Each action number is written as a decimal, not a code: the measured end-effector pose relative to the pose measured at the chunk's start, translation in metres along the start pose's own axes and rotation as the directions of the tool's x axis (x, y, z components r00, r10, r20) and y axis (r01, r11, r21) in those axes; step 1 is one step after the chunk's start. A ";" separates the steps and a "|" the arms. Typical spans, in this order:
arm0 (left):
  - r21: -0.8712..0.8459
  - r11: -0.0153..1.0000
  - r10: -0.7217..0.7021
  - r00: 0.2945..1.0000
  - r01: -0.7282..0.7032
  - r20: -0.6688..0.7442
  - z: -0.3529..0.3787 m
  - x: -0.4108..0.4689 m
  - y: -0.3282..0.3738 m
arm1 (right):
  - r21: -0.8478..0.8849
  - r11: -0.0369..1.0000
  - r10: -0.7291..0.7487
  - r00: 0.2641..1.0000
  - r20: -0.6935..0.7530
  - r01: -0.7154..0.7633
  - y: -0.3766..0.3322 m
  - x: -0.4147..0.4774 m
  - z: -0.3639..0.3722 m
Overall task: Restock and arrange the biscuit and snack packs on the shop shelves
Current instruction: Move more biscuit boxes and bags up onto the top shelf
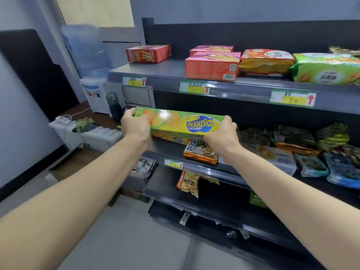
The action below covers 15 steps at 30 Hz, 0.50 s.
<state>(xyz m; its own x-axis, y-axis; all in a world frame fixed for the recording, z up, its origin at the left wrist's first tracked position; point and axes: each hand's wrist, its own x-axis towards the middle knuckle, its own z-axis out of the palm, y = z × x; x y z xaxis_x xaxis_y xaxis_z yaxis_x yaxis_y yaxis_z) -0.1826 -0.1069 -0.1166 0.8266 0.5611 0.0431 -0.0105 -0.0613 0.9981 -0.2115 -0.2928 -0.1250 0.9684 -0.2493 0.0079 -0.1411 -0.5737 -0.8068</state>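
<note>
A long green and yellow biscuit box (181, 121) is held level in front of the middle shelf (194, 168), its printed name upside down to me. My left hand (135, 124) grips its left end and my right hand (221, 134) grips its right end. Right under it lies a second box of the same kind (171, 138), mostly hidden. An orange snack bag (200, 152) lies on the shelf just below my right hand.
The top shelf (224, 85) carries a red box (148, 53), stacked pink boxes (212, 65) and orange (266, 62) and green packs (327, 69). Several dark packs (311, 151) fill the middle shelf's right side. A chips bag (188, 184) sits lower. A water dispenser (91, 75) stands left.
</note>
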 end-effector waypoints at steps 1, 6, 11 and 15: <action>0.003 1.000 -0.015 1.000 0.015 0.003 -0.001 0.005 -0.006 | -0.013 1.000 0.007 1.000 0.016 -0.007 0.001 0.006 0.007; 0.112 0.992 -0.060 0.998 0.061 -0.011 -0.008 0.041 -0.039 | 0.015 0.997 0.077 0.990 0.115 -0.079 0.008 0.042 0.046; 0.182 0.976 -0.135 0.989 0.122 0.061 -0.013 0.081 -0.070 | -0.010 0.996 0.092 0.985 0.145 -0.091 0.014 0.070 0.080; 0.196 0.971 -0.161 0.983 0.140 0.092 -0.006 0.120 -0.091 | -0.123 0.984 0.141 0.983 0.115 -0.127 0.010 0.098 0.112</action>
<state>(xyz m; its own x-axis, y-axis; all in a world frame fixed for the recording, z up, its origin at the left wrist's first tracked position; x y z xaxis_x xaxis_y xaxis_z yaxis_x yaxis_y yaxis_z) -0.0857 -0.0287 -0.2025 0.8660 0.4849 -0.1220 0.2159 -0.1425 0.9660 -0.0948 -0.2360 -0.1984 0.9558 -0.2370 -0.1740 -0.2875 -0.6291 -0.7222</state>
